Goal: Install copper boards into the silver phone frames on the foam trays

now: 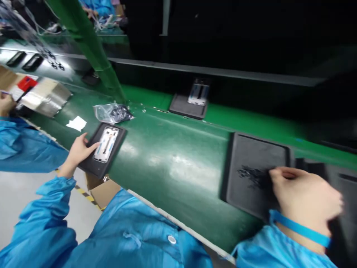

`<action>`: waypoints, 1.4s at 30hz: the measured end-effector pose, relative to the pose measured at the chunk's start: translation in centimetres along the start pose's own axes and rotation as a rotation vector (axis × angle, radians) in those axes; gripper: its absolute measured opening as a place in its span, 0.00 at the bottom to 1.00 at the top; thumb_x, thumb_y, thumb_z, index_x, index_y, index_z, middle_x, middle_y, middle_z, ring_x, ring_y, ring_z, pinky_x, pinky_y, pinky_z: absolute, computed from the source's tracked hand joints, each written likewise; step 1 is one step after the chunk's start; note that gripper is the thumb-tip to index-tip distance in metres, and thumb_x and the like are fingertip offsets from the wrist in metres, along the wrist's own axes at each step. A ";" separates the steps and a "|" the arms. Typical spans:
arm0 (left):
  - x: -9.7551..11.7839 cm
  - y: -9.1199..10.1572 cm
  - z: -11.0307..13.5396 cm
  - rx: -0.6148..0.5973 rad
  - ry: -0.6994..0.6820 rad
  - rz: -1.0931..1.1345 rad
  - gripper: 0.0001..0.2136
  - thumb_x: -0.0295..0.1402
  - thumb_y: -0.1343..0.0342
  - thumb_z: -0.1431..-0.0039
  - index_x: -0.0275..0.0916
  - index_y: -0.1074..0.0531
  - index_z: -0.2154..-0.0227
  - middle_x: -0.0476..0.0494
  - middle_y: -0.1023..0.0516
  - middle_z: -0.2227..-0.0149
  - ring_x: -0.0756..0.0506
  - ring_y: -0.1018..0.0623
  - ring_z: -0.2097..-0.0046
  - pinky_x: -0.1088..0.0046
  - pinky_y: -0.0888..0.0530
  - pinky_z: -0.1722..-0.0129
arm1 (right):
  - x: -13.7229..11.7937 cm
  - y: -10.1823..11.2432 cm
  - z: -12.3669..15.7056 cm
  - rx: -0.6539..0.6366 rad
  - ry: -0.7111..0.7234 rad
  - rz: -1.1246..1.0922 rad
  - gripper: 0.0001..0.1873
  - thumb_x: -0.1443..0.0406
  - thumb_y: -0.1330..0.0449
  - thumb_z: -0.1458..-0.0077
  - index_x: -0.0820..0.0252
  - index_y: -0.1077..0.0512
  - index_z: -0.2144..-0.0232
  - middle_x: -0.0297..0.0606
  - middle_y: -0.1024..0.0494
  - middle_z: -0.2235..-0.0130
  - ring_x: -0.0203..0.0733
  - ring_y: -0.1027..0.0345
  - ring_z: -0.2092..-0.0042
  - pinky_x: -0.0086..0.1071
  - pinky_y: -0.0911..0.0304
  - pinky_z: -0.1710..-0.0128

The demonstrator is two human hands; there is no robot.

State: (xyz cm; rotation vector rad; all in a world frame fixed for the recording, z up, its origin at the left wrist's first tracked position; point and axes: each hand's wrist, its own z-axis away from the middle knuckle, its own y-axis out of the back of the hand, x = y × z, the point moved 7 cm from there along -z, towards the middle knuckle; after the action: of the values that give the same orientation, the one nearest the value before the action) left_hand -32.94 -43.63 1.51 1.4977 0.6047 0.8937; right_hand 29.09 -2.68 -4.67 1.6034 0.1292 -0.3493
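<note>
Head view: black tray carries a white phone frame; left hand lies open, fingers on tray edge; right hand touches second tray, hold unclear.

Phone frame on tray, bag behind, another tray right, all on conveyor

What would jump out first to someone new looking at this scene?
The wide green conveyor belt sweeping diagonally across the view stands out first. At its near edge, the left hand touches a black tray holding what looks like a silver phone frame. At right, the right hand, with a blue wrist strap, is at a larger black tray.
</note>
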 end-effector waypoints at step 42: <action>33.2 -9.4 8.0 -0.288 -0.504 0.509 0.16 0.27 0.44 0.40 0.39 0.28 0.49 0.50 0.16 0.64 0.50 0.22 0.74 0.72 0.28 0.68 | -14.7 -4.3 12.2 -0.663 -0.167 -1.456 0.13 0.61 0.24 0.57 0.59 0.19 0.68 0.37 0.14 0.69 0.41 0.16 0.69 0.26 0.23 0.74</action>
State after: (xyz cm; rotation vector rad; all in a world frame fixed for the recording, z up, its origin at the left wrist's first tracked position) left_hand -6.43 -20.33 -1.44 1.5513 -0.2787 0.8868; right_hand 12.18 -12.54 -4.64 0.5702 1.1674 -1.3697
